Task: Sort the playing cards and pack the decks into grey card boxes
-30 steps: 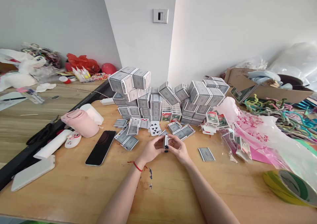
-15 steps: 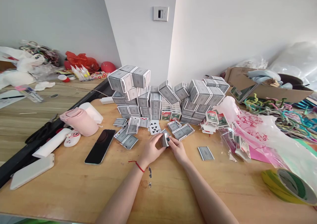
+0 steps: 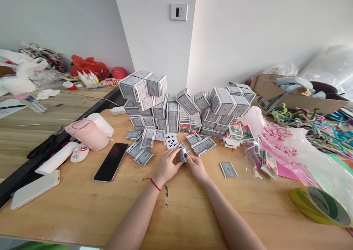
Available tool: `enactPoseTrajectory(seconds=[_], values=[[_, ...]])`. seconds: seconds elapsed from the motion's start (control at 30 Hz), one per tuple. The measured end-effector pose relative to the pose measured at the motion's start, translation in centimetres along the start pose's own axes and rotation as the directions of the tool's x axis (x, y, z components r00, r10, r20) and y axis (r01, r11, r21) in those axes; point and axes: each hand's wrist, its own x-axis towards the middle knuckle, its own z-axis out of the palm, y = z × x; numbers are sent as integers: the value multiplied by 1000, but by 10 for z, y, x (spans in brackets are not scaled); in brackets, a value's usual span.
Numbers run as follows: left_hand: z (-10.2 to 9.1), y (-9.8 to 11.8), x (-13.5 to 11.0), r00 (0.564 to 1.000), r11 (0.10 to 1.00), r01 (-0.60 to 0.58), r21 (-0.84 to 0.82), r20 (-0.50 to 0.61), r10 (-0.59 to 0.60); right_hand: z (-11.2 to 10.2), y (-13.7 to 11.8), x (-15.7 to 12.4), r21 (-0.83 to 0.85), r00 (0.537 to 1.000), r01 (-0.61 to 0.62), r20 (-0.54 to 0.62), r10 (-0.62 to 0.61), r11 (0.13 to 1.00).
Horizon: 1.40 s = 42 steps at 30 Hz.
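Note:
Both my left hand (image 3: 165,165) and my right hand (image 3: 196,168) grip a small grey-patterned playing card box (image 3: 181,155) between their fingers, and the fingers hide much of it. Just beyond my hands, a face-up club playing card (image 3: 172,141) lies among loose grey card boxes (image 3: 143,157) on the wooden table (image 3: 82,206). Tall stacks of matching boxed decks (image 3: 165,112) rise behind them. A single flat box (image 3: 228,169) lies to the right of my right hand.
A black smartphone (image 3: 110,162) and a pink flask (image 3: 86,134) stand left of my hands. A pink plastic bag (image 3: 281,147) and a green-and-yellow tape roll (image 3: 321,206) lie right. Beyond them are a cardboard box (image 3: 298,102) and tangled pipe cleaners (image 3: 311,121).
The small box has tipped from upright between my fingertips to a slanted position. My hands have moved slightly toward the stacks, and the head view has shifted a little.

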Motion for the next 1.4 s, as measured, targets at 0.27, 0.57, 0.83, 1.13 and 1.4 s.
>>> enactPoseTrajectory(seconds=[0.27,0.57,0.83,1.13,1.4], values=[[0,-1,0,1000,1000,7,-6,-5,-7,3,-7,-3,-90,995,95,-30,-98,991],[0,0,0,1000,1000,3,13,28,-3,3,-3,-5,-302,979,109,-134,-156,947],[1,4,0,999,1000,-1,8,41,1,2,-1,-6,-360,966,73,-206,-155,930],[0,0,1,999,998,41,45,-5,-41,8,-8,-10,-215,976,195,-48,-210,957],[2,2,1,999,997,44,59,-28,-42,6,-2,-10,-333,971,208,-41,-235,920]])
